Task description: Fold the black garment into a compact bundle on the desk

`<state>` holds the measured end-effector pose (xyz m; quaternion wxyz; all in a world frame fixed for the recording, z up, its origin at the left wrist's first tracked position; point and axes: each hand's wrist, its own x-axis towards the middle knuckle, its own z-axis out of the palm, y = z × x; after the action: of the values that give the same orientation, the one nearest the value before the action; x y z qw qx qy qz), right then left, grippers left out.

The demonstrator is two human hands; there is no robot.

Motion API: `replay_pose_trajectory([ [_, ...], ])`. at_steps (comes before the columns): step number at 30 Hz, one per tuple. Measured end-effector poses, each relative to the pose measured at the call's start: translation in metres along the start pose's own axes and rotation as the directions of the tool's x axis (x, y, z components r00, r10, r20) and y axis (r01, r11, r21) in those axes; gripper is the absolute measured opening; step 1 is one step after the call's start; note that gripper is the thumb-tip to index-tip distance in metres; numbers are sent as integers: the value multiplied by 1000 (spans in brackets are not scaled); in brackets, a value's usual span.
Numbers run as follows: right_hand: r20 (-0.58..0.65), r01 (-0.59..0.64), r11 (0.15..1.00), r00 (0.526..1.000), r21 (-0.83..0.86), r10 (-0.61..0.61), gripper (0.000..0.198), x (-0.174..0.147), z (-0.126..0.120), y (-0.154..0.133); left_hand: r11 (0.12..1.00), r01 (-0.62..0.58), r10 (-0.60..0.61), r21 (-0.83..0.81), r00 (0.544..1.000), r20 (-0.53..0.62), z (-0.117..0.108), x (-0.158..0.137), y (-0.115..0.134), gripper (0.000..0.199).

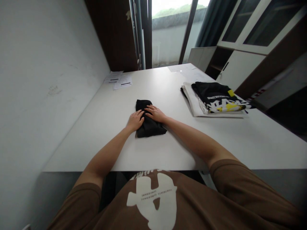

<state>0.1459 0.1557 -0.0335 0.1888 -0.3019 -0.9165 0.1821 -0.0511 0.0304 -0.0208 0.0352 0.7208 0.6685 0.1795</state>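
Nearest is the person's brown T-shirt (168, 204) with a white print, at the near edge of the white desk (168, 150). Both arms reach forward to a folded black garment (148, 123) lying mid-desk. The left hand (135, 120) lies flat on its left edge, fingers extended, gripping nothing. The right hand (155, 113) presses open-palmed on its top, just beside the left. Farther right sits a stack of folded shirts (216, 100), black, white and yellow. At the far left corner lie papers (118, 80) against the wall.
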Motion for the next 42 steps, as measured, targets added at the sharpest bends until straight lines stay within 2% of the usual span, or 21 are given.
replay_pose_trajectory([
  [42, -7, -3, 1000, 1000, -18, 2, 62, 0, -2, -4, 1000, -7, 7, 15, 1000, 9, -4, -1, 2, 54],
])
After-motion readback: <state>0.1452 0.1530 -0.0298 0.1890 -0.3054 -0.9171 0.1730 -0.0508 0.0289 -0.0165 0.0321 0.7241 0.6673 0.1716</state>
